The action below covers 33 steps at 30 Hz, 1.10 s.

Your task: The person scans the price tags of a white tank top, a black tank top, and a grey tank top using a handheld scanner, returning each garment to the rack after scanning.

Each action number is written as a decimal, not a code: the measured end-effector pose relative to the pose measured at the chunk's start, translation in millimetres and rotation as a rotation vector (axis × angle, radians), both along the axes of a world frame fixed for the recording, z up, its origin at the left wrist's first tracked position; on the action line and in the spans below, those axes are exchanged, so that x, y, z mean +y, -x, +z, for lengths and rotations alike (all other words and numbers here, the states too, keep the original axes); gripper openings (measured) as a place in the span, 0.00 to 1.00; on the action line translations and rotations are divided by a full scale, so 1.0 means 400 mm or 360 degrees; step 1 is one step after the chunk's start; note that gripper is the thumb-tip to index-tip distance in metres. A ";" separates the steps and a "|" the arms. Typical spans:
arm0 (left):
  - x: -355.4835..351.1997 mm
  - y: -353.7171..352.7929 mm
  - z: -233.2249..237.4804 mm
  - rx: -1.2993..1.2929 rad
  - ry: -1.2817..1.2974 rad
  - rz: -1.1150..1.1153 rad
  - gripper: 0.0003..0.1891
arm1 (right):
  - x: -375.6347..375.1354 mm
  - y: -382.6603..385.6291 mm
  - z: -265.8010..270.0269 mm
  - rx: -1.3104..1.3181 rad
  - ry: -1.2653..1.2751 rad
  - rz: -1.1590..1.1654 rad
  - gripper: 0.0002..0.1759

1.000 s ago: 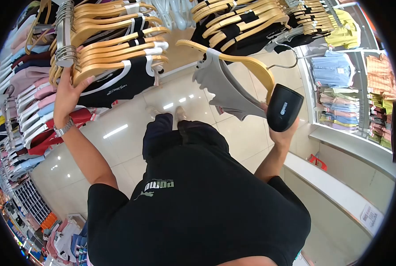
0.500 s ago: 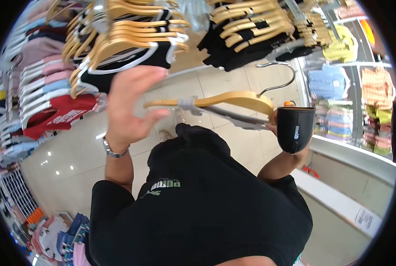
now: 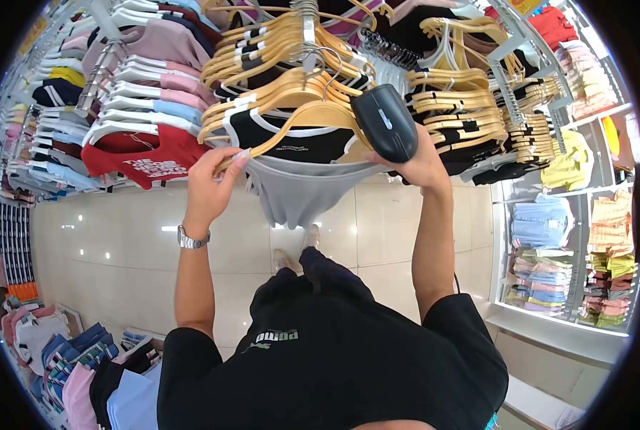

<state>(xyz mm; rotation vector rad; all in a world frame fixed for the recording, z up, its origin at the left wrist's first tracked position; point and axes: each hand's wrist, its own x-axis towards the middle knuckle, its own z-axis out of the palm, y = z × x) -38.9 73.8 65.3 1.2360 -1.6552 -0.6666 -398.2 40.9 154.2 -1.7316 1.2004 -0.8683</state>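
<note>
A grey garment [image 3: 298, 188] hangs on a wooden hanger [image 3: 318, 115] in front of the rack. My left hand [image 3: 216, 183] pinches the garment's strap at the hanger's left end. At its right end my right hand [image 3: 424, 165] grips the garment and hanger, partly hidden by a black rounded device [image 3: 386, 123] on that hand. The hanger's metal hook is up by the rack's front rod. Just behind is a black top with white trim [image 3: 291, 142] on another wooden hanger.
Left of the rack hang a red shirt [image 3: 148, 159] and pink and blue garments on white hangers. More wooden hangers with black garments [image 3: 463, 136] are at the right. Shelves [image 3: 542, 247] with folded clothes stand far right, and clothing piles [image 3: 83, 358] lie lower left.
The hanger with the grey garment has moved up and left to the rack front. My left hand, earlier apart from it, now holds its left end. The view has shifted, showing more of the racks.
</note>
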 end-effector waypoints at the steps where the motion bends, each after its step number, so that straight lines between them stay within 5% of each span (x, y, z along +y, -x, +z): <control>1: -0.010 -0.017 -0.005 0.0006 -0.0053 0.0026 0.10 | -0.018 -0.010 -0.009 -0.0026 -0.0006 0.0011 0.24; 10: -0.059 -0.105 -0.081 0.0394 -0.0759 -0.0183 0.12 | -0.077 -0.040 -0.101 -0.0081 -0.0078 0.0000 0.24; 13: -0.080 -0.130 -0.125 0.0700 -0.0560 -0.0638 0.21 | -0.078 -0.029 -0.109 -0.0137 -0.0156 0.0039 0.25; 16: -0.083 -0.152 -0.223 0.1611 -0.0807 -0.1112 0.38 | -0.082 -0.027 -0.111 -0.0162 -0.0188 0.0075 0.23; 17: -0.094 -0.136 -0.244 0.1684 -0.0823 -0.1375 0.61 | -0.086 -0.026 -0.114 -0.0166 -0.0193 0.0084 0.22; 21: -0.045 -0.061 -0.268 0.2098 -0.0895 -0.1376 0.77 | -0.085 -0.021 -0.092 -0.0064 -0.0296 0.0066 0.18; 24: -0.026 -0.022 -0.315 0.1889 -0.0931 -0.1179 0.72 | -0.083 -0.017 -0.105 0.0144 -0.0207 0.0029 0.18; 25: -0.023 -0.007 -0.312 0.1783 -0.1058 -0.1010 0.57 | -0.081 -0.013 -0.116 0.0238 -0.0125 0.0009 0.18; 28: -0.018 0.034 -0.329 0.1530 -0.1104 -0.0777 0.35 | -0.065 -0.007 -0.126 -0.0006 -0.0183 -0.0078 0.20; 33: -0.037 0.045 -0.337 0.1264 -0.1231 -0.0698 0.20 | -0.030 0.026 -0.133 -0.0216 -0.0224 -0.0308 0.15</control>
